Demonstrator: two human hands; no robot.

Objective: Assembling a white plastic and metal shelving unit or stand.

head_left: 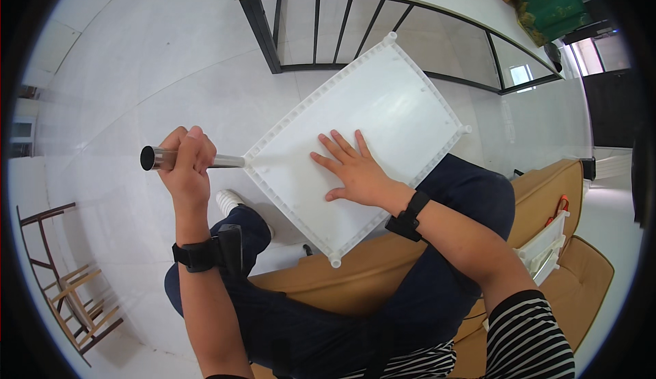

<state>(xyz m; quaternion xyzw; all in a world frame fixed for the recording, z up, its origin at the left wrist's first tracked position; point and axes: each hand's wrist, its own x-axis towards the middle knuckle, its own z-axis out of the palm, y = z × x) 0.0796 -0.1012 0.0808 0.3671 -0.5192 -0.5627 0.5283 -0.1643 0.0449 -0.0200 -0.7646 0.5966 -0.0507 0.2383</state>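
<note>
Seated on a tan sofa (355, 270), right hand (355, 171) spread flat steadying a white plastic shelf panel (383, 99) across the knee; left hand (186, 164) fisted around a metal tube (154, 158) at its corner socket

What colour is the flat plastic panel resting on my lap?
White: the flat rectangular plastic panel is plain white with a ribbed rim, seen clearly in the head view.

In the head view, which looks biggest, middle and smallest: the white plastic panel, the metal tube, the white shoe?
1. white plastic panel
2. metal tube, partly hidden in the left hand
3. white shoe, farther away, so unsure
</note>
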